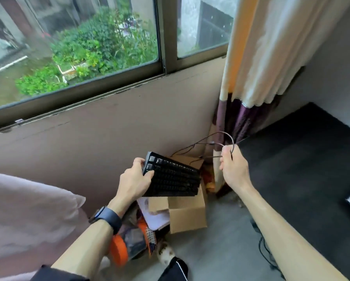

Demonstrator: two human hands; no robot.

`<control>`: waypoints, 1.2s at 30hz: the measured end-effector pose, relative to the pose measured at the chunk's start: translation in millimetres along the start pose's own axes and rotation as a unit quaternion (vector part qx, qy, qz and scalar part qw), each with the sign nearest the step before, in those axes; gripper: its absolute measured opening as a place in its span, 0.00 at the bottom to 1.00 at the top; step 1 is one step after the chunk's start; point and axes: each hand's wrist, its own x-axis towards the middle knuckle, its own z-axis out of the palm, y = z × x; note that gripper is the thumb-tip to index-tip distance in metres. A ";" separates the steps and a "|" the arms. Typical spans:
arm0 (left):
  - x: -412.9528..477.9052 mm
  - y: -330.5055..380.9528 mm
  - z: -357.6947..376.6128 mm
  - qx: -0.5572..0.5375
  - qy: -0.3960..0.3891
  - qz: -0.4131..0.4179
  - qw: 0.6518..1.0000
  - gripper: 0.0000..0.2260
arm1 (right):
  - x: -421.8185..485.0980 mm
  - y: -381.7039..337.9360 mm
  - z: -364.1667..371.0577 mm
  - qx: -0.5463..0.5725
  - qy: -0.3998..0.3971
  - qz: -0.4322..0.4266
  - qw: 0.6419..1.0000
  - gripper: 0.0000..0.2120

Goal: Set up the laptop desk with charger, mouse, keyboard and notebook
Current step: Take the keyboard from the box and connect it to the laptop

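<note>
While the black desk [304, 159] lies to the right of the cardboard box [188, 216], the keyboard [174, 177] hangs tilted just above that box, so fetching it seems the step in hand. The left hand [135, 183] grips its end, fingers curled round the edge. The right hand [233, 167], above the box's right side, pinches the looped cable [229, 138]. Next, both need carrying to the desk, cable unsnagged.
</note>
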 end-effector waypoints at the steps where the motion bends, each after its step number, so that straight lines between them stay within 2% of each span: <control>1: -8.0 10.7 1.8 -0.004 0.011 0.007 1.000 0.15 | -2.8 -4.7 -16.6 -0.001 0.002 -0.012 1.000 0.15; 7: -60.5 84.4 17.3 -0.044 0.016 0.042 0.998 0.15 | -28.4 -22.9 -114.8 -0.010 0.050 -0.072 0.996 0.15; 10: -77.6 123.6 16.3 -0.030 0.002 0.079 0.996 0.14 | -45.8 -22.2 -162.2 0.006 0.089 -0.071 0.994 0.13; 16: -115.5 215.4 4.5 -0.009 -0.054 0.150 0.987 0.14 | -84.6 -22.3 -274.8 0.021 0.233 -0.068 0.970 0.13; 20: -134.2 258.9 15.2 -0.044 -0.099 0.178 0.978 0.14 | -103.0 -26.2 -328.7 0.003 0.306 -0.057 0.950 0.13; 24: -138.9 292.6 51.9 -0.117 -0.176 0.164 0.964 0.17 | -122.0 -18.4 -369.9 -0.018 0.337 -0.041 0.941 0.16; 29: -140.3 321.4 124.1 -0.184 -0.260 0.148 0.936 0.14 | -139.5 13.4 -407.2 -0.060 0.378 0.004 0.924 0.17; 36: -126.4 345.2 210.9 -0.214 -0.358 0.123 0.901 0.14 | -145.3 58.2 -439.3 -0.096 0.423 0.080 0.897 0.17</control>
